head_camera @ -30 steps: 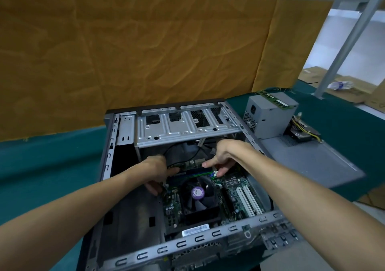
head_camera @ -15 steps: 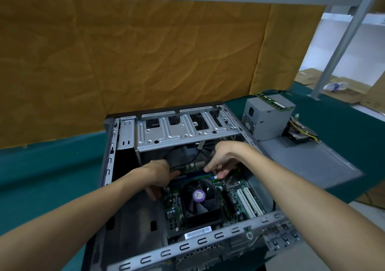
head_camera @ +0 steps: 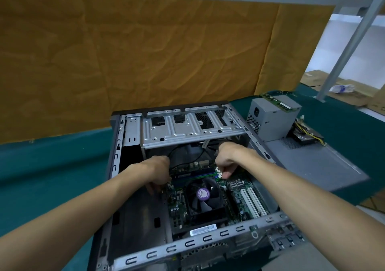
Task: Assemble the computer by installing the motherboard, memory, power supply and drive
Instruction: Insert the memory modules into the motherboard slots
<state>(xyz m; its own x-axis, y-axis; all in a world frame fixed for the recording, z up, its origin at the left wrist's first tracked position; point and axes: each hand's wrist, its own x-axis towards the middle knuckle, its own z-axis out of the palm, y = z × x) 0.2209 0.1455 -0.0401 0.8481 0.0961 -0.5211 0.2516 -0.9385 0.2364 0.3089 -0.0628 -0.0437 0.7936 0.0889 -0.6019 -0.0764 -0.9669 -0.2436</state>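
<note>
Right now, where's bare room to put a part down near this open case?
Free: green table cloth left of the grey metal computer case; flat grey side panel right of it. Crowded: green motherboard, where left hand and right hand work.

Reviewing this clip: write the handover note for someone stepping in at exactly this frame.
Left hand is at the left end of the memory slots, fingers curled; right hand pinches at their right end. Whether a module is seated there cannot be told.
Done: motherboard with its cooler fan sits in the case.
Left: power supply stands outside on the side panel, a spare memory stick lying on top; drive beside it, not installed.
</note>
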